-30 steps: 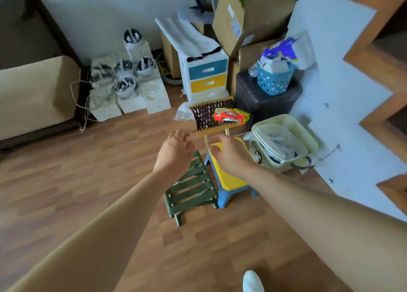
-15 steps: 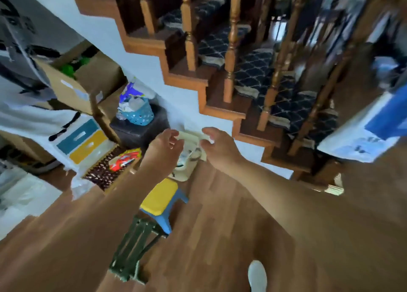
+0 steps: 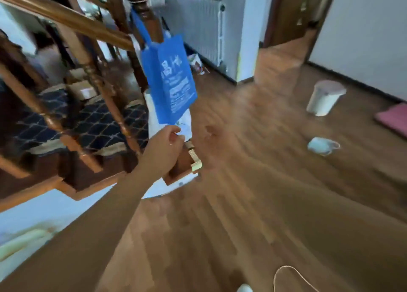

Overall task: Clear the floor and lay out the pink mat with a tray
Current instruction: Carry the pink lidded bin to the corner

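Pink mat (image 3: 394,118) is the goal, yet going left to right the staircase (image 3: 66,106) comes first, then the blue bag (image 3: 168,80) hanging from its post. The left hand (image 3: 164,150) reaches forward below the bag, fingers loosely curled and holding nothing. The right hand seems lost in the blur, so its state is unclear. A second ago the view faced stools and boxes; now it has swung to open floor (image 3: 253,181), a white bin (image 3: 326,97), and the mat at the far right edge, so fetching it looks next
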### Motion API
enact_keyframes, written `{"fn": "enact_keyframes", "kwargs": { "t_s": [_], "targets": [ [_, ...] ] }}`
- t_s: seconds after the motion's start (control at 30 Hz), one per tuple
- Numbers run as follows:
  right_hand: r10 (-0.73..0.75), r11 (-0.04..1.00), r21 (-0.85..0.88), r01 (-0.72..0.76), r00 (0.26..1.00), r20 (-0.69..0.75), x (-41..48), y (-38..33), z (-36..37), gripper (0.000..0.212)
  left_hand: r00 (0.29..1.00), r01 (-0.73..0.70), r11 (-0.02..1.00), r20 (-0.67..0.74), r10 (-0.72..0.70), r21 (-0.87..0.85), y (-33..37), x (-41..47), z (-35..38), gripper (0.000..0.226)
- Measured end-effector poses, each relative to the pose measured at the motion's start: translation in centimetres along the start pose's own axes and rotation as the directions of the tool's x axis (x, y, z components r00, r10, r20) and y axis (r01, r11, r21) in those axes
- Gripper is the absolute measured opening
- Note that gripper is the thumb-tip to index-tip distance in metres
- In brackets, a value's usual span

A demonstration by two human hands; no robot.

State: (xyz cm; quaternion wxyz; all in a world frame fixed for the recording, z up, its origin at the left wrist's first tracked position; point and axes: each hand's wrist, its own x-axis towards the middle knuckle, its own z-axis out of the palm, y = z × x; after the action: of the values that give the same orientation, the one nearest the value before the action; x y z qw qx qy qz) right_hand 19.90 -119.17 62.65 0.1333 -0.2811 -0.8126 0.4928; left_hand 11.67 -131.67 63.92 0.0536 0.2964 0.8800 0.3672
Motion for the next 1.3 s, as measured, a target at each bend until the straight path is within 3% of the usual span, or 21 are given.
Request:
{"fn": "enact_keyframes", "kwargs": {
  "t_s": [0.07, 0.2, 0.33, 0.53, 0.7, 0.83, 1.0, 1.13, 1.3],
  "targets": [
    [-0.025, 0.999, 0.026, 0.028, 0.993, -0.118, 1.4, 2.6, -5.1, 0.037, 0.996, -0.066, 0.997, 0.064, 0.068, -0.040, 4.0, 3.0, 4.1, 0.027],
    [0.163, 0.987, 0.032, -0.160, 0.950, -0.266, 4.6, 7.5, -14.5, 0.038, 0.964, -0.194, 0.975, 0.165, 0.210, -0.108, 11.5, 8.4, 12.2, 0.027],
    [0.261, 0.965, 0.076, -0.251, 0.888, -0.380, 7.0, 12.7, -22.9, 0.039, 0.902, -0.290, 0.946, 0.290, 0.321, -0.144, 18.1, 13.0, 20.7, 0.030],
    [0.380, 0.924, 0.166, -0.345, 0.778, -0.501, 11.4, 19.3, -33.4, 0.041, 0.801, -0.349, 0.894, 0.406, 0.440, -0.281, 26.4, 20.0, 32.8, 0.026],
    [0.395, 0.907, 0.136, -0.399, 0.692, -0.604, 18.2, 23.8, -41.8, 0.041, 0.721, -0.446, 0.849, 0.448, 0.529, -0.284, 33.1, 27.8, 41.4, 0.026],
    [0.460, 0.877, 0.208, -0.433, 0.632, -0.624, 24.9, 27.1, -48.3, 0.044, 0.667, -0.466, 0.829, 0.491, 0.560, -0.311, 39.6, 34.2, 47.3, 0.027],
    [0.481, 0.862, 0.211, -0.462, 0.611, -0.629, 30.8, 31.7, -56.1, 0.044, 0.607, -0.495, 0.820, 0.562, 0.562, -0.286, 46.7, 39.6, 54.6, 0.029],
    [0.476, 0.857, 0.163, -0.489, 0.630, -0.613, 35.3, 36.4, -63.0, 0.041, 0.601, -0.469, 0.838, 0.595, 0.534, -0.279, 50.8, 43.0, 60.7, 0.032],
    [0.436, 0.881, 0.101, -0.462, 0.712, -0.550, 41.4, 42.4, -71.9, 0.041, 0.683, -0.392, 0.888, 0.571, 0.457, -0.242, 56.2, 47.6, 68.8, 0.033]
  ]
}}
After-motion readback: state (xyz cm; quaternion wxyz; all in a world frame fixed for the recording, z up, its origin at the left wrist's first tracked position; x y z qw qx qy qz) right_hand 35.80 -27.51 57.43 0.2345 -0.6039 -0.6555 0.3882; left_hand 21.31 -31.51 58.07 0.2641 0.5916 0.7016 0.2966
